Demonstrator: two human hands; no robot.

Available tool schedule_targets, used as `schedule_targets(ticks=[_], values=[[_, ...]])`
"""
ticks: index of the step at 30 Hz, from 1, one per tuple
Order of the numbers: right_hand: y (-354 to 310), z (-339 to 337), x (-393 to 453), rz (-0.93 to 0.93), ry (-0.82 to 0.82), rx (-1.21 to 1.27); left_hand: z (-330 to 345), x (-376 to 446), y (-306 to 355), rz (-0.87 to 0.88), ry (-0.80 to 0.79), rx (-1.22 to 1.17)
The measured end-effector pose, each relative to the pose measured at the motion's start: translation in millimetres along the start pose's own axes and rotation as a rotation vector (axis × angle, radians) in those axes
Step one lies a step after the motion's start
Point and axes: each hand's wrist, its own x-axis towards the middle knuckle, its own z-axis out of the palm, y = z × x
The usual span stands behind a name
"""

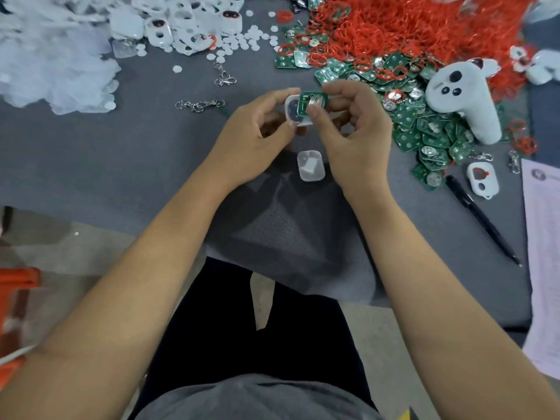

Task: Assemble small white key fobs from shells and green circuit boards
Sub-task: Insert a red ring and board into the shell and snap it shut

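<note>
In the head view, the left hand (257,137) curls its fingers round a white shell (295,112), holding it just above the grey table (121,153). The right hand (354,131) pinches a green circuit board (309,101) between thumb and forefinger, its other fingers loosely bent; the board lies against the open face of the shell, overlapping its right part. Just below both thumbs a second white shell (310,165) rests hollow side up on the table. To the right of the right fingers spreads a heap of green boards (424,134), with a white controller (466,98) lying on it. Beyond the fingertips lie red rings (409,25) and, further left, more white shells (188,22). Key rings (200,104) lie left of the left fingers.
</note>
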Motion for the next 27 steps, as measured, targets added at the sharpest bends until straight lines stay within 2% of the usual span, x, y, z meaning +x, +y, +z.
schedule_targets(ticks=[27], values=[[2.6,-2.3,-4.6,0.058,-0.041,-0.014,-2.3,-3.3,4.5,0.008,-0.038,0.008]])
